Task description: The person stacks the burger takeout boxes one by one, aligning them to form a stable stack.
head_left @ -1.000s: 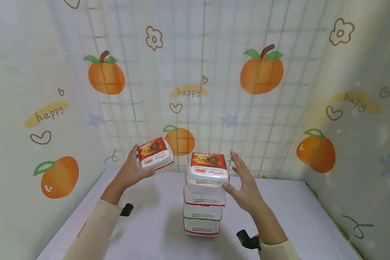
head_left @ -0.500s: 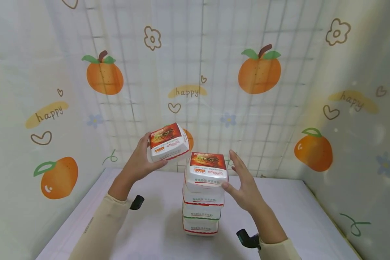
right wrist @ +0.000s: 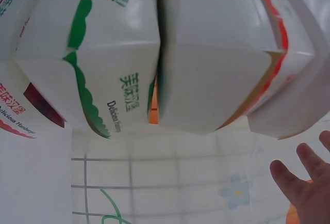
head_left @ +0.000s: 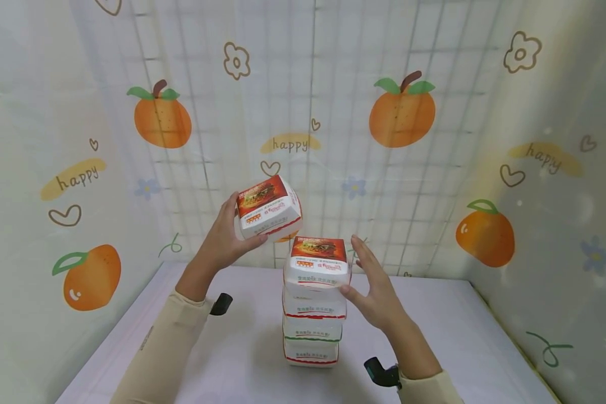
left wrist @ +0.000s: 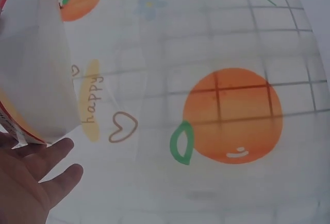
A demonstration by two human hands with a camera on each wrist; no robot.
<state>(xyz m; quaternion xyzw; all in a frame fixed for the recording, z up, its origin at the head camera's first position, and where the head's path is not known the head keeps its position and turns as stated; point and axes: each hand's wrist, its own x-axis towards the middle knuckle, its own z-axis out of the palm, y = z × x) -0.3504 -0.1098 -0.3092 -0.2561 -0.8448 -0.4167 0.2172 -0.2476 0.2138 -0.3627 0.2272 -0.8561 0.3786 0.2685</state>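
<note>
My left hand [head_left: 222,238] grips a white burger box [head_left: 270,210] with a red burger picture on its lid, thumb along the front and fingers at its left side. The box is tilted, up and to the left of a stack of several similar boxes. In the left wrist view the held box [left wrist: 36,64] fills the upper left corner. Beside the stack's top box [head_left: 318,266] is my right hand [head_left: 379,297], its thumb at the front right corner and its fingers spread and fairly straight. The right wrist view shows a green-trimmed box [right wrist: 113,79] between red-trimmed ones.
The stack stands on a pale table [head_left: 222,359], its boxes slightly out of line. Behind and at both sides hangs a curtain [head_left: 333,179] printed with oranges, with a wire grid showing through. A dark wrist camera [head_left: 381,371] sits on my right wrist.
My left hand has raised the burger box up and to the right, closer to the stack, tilting it more. The right hand and the stack have barely moved.
</note>
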